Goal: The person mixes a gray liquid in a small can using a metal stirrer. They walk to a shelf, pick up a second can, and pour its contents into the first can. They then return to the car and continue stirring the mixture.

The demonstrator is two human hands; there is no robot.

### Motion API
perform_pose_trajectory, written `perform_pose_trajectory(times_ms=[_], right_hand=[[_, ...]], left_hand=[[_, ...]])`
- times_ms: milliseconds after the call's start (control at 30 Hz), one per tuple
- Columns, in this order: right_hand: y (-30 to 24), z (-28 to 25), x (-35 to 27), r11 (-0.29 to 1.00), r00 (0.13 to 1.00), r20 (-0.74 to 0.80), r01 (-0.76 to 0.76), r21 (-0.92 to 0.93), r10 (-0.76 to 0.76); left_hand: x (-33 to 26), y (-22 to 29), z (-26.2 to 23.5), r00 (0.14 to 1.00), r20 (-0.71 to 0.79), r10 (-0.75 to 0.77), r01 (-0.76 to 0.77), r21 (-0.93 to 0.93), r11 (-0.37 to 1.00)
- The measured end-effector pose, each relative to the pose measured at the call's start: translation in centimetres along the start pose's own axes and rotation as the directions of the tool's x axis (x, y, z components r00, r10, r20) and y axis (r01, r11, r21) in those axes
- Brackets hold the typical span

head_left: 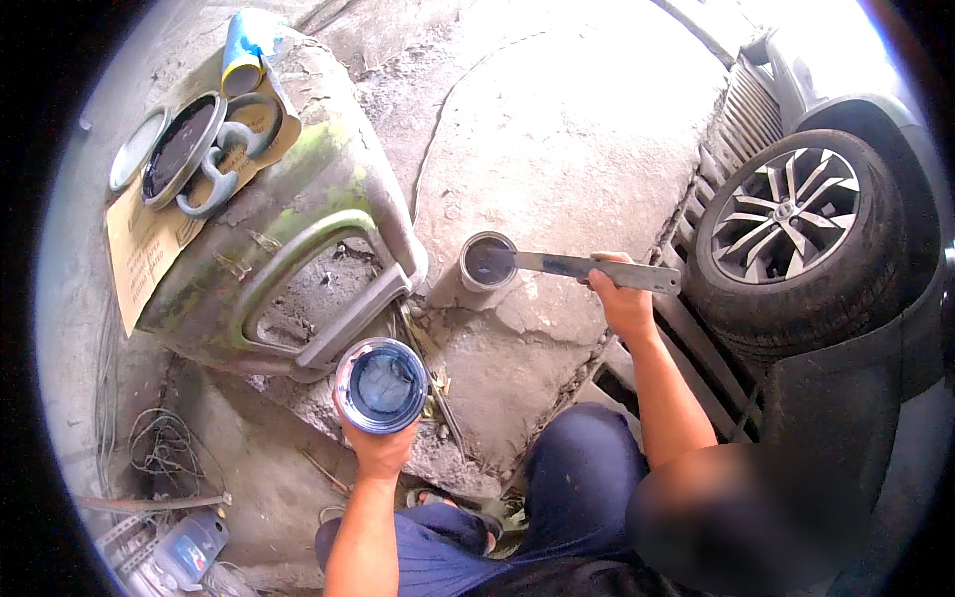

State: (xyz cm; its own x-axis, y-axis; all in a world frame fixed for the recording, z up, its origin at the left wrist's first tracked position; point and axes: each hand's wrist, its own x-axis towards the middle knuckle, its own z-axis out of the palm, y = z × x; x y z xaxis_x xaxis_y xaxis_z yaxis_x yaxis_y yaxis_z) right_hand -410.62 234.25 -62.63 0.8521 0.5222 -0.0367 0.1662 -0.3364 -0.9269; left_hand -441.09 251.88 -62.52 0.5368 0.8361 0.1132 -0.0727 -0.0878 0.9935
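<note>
A round can of blue-grey paint (383, 386) is gripped from below by my left hand (378, 448), its open top facing up. Out to the right, my right hand (622, 298) is closed around the end of a flat metal stirring stick (567, 266). The stick's far end reaches into a second open can (487, 261), which stands on the concrete and holds dark paint. Dark paint smears part of the blade. Both hands are apart from each other, with the standing can ahead between them.
A worn grey-green stand (328, 169) at the left carries cardboard (147, 249), a paint-covered lid (184, 149), grey ring-shaped pieces (214, 184) and a blue cylinder (249, 55). At right is a car wheel (796, 224) beside a drain grate (751, 99). Tangled wire (164, 443) lies lower left.
</note>
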Motion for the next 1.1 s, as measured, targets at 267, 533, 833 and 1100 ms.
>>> perform_pose_trajectory(times_ms=[267,533,833,1100], right_hand=[[3.1,1.2,0.3,0.999,0.999,0.02,0.036,0.002,-0.036],[4.3,1.8,0.4,0.969,0.995,0.015,-0.095,0.229,0.094],[8.2,1.2,0.6,0.739,0.928,0.045,-0.324,0.591,0.37],[9.9,0.1,-0.1,0.511,0.868,0.104,-0.378,0.772,0.485]], left_hand=[[-0.2,1.2,0.2,0.999,0.022,0.03,-0.031,0.062,0.998],[-0.6,0.8,0.3,0.999,0.023,0.032,-0.034,0.077,0.996],[-0.4,0.9,0.9,0.998,0.017,0.062,-0.063,0.125,0.99],[-0.1,0.6,1.1,0.999,0.008,0.033,-0.034,0.144,0.989]])
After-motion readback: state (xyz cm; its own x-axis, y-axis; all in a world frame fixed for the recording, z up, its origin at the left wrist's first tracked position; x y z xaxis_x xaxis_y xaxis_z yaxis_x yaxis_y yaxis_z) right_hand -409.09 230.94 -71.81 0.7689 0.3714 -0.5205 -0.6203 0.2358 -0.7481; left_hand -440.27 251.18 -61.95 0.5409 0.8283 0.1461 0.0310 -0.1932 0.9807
